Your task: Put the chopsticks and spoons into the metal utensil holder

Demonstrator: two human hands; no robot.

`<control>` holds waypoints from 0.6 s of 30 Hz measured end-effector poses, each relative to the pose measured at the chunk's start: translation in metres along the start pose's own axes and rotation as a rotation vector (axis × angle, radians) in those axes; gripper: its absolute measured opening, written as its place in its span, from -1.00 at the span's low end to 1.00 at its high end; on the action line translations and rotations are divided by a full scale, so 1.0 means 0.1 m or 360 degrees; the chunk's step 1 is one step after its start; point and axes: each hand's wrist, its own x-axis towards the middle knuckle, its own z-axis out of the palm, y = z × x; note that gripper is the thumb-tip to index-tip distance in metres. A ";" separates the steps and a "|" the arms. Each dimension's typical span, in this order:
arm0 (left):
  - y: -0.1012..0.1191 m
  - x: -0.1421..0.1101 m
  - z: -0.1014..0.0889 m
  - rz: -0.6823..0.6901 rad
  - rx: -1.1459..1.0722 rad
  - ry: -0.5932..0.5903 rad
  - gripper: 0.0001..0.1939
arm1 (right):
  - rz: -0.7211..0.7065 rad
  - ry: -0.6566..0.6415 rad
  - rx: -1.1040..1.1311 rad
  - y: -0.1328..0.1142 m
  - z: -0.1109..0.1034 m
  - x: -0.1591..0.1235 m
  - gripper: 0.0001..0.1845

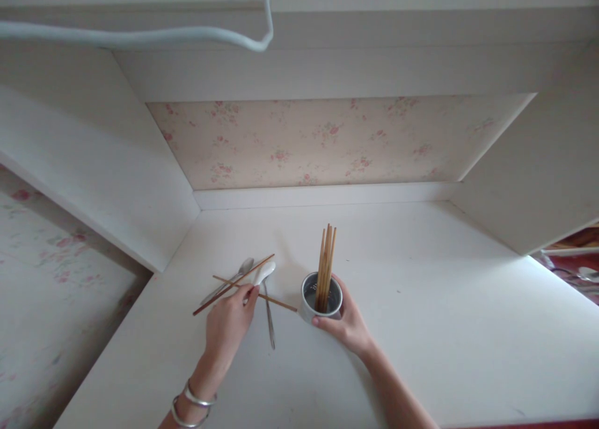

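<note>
My left hand pinches the handle of a white spoon, its bowl pointing away from me. Under and around it on the table lie two crossed chopsticks and two metal spoons, one metal spoon to the left and another metal spoon to the right, its bowl hidden. My right hand is wrapped round the right and near side of a metal cup. Several wooden chopsticks stand upright in this cup, leaning together.
The white tabletop is bounded by a left panel, a right panel and a floral back wall. Overhead runs a shelf edge with a white cable hanging at upper left.
</note>
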 end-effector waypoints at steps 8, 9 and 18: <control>-0.16 0.09 -0.03 -0.0659 -0.1358 -0.0394 -0.54 | 0.0018 0.0011 0.0059 0.01 0.01 0.02 0.01; -0.16 0.09 -0.06 -0.0733 -0.1471 -0.0382 -0.54 | 0.0019 0.0012 0.0059 0.01 0.01 0.02 0.01; -0.01 -0.08 -0.40 -0.0915 -0.2100 -0.0440 -0.62 | 0.0027 0.0008 0.0019 0.04 0.00 0.00 0.01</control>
